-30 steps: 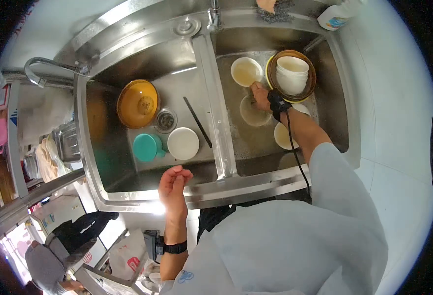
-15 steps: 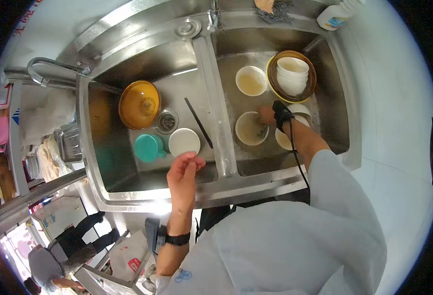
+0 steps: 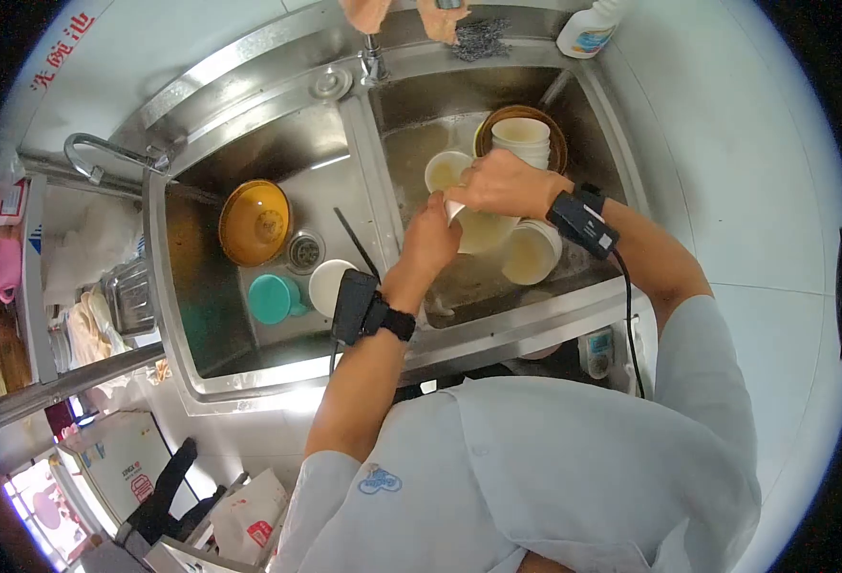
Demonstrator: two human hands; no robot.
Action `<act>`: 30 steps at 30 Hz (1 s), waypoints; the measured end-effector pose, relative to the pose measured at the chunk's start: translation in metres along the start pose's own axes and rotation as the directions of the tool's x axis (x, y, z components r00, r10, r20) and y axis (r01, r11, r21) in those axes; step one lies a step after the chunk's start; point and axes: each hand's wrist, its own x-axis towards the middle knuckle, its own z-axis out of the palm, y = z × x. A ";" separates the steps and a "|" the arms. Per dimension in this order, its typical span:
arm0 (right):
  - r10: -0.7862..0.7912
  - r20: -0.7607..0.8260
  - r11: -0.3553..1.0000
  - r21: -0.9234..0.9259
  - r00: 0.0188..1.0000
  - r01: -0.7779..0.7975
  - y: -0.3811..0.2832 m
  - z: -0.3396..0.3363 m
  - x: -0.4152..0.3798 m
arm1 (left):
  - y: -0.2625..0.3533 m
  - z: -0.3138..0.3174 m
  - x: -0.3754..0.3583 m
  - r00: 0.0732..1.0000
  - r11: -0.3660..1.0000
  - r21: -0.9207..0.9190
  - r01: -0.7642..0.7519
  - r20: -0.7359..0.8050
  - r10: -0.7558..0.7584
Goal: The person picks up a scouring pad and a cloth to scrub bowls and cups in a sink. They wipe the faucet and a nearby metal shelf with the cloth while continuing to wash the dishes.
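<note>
Above the right sink basin my hands meet around a small white piece of tableware point(image 3: 454, 210), mostly hidden by fingers; its exact kind I cannot tell. My left hand point(image 3: 428, 241) is closed on it from the left, and my right hand point(image 3: 509, 184) has curled fingers on its upper side. Just behind and below them is a white bowl point(image 3: 486, 237) with cloudy liquid. Another white bowl point(image 3: 532, 254) lies tilted nearer the front, and a smaller one point(image 3: 447, 170) sits beyond my left hand. A stack of white bowls point(image 3: 522, 134) rests in a brown bowl point(image 3: 559, 153).
The left basin point(image 3: 201, 336) holds an orange bowl point(image 3: 255, 222), a turquoise cup point(image 3: 273, 299), a white bowl point(image 3: 329, 284) and a dark stick point(image 3: 355, 239). A divider point(image 3: 373, 172) separates the basins. A faucet point(image 3: 373, 62), steel scrubber point(image 3: 481, 40) and spray bottle point(image 3: 589, 29) line the back.
My right hand has come up out of the bowl in the right basin. My left hand has moved right, over the divider, and both hands now close on the white piece. The view has shifted.
</note>
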 end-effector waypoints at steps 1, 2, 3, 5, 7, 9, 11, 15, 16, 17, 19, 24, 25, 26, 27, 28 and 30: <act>-0.042 -0.074 0.998 -0.042 0.996 0.039 -0.002 -0.005 -0.001 | 0.004 -0.001 0.002 1.000 1.000 -0.002 -0.005 0.002 0.005; -0.035 -0.070 0.999 -0.042 0.997 0.032 -0.002 -0.006 -0.003 | 0.007 -0.002 0.004 0.999 0.999 0.011 0.043 0.027 -0.043; 0.000 -0.120 0.998 -0.058 0.993 -0.007 0.000 -0.004 -0.004 | 0.009 -0.003 0.005 0.995 0.996 0.028 0.087 0.052 -0.089; 0.043 -0.171 0.996 -0.071 0.984 -0.056 0.008 0.005 -0.010 | 0.010 0.002 0.006 0.997 0.997 0.022 0.078 0.008 -0.078; 0.342 -0.096 0.933 0.151 0.935 -0.326 0.015 0.024 -0.021 | 0.010 0.005 0.008 0.989 0.990 -0.052 0.131 -0.061 -0.134; 0.585 -0.041 0.747 0.416 0.810 -0.519 0.010 0.048 -0.033 | 0.017 0.002 0.005 0.975 0.949 -0.257 0.181 -0.083 -0.208; 0.828 0.162 0.252 0.746 0.536 -0.616 -0.002 0.076 -0.039 | 0.004 0.015 0.012 0.941 0.873 -0.431 0.229 -0.132 -0.312; 0.762 0.618 -0.581 0.784 0.193 -0.219 -0.050 0.094 -0.025 | -0.003 0.053 0.015 0.904 0.799 -0.600 0.038 -0.321 -0.283; 0.780 0.599 -0.574 0.800 0.179 -0.174 -0.055 0.095 -0.023 | 0.008 0.052 0.013 0.891 0.613 -0.788 0.052 -0.241 -0.384; 0.799 0.579 -0.565 0.815 0.162 -0.126 -0.058 0.095 -0.021 | 0.016 0.050 0.011 0.878 0.386 -0.921 0.057 -0.137 -0.458; 0.834 0.537 -0.538 0.842 0.128 -0.033 -0.061 0.095 -0.017 | 0.024 0.042 0.006 0.899 0.251 -0.964 0.083 -0.036 -0.435; 0.954 0.054 0.140 0.788 0.295 -0.599 -0.013 0.086 -0.044 | 0.006 0.014 0.022 0.921 0.510 -0.787 0.347 0.182 -0.346; 0.889 -0.100 0.386 0.687 0.446 -0.616 -0.008 0.062 -0.046 | -0.004 0.013 0.031 0.974 0.759 -0.630 0.166 -0.014 -0.224; 0.771 -0.224 0.607 0.540 0.596 -0.583 -0.004 0.043 -0.048 | -0.010 0.013 0.035 0.984 0.920 -0.390 -0.025 -0.170 -0.045; 0.771 -0.224 0.607 0.540 0.596 -0.583 -0.002 0.031 -0.046 | 0.003 -0.002 0.029 0.919 0.977 -0.020 -0.213 -0.344 0.193; 0.666 -0.254 0.736 0.380 0.701 -0.561 -0.001 0.022 -0.040 | 0.015 -0.011 0.027 0.920 0.977 -0.020 -0.213 -0.342 0.193; 0.554 -0.254 0.832 0.213 0.793 -0.513 0.000 0.019 -0.032 | 0.030 -0.019 0.023 0.987 0.973 0.217 -0.081 -0.116 0.108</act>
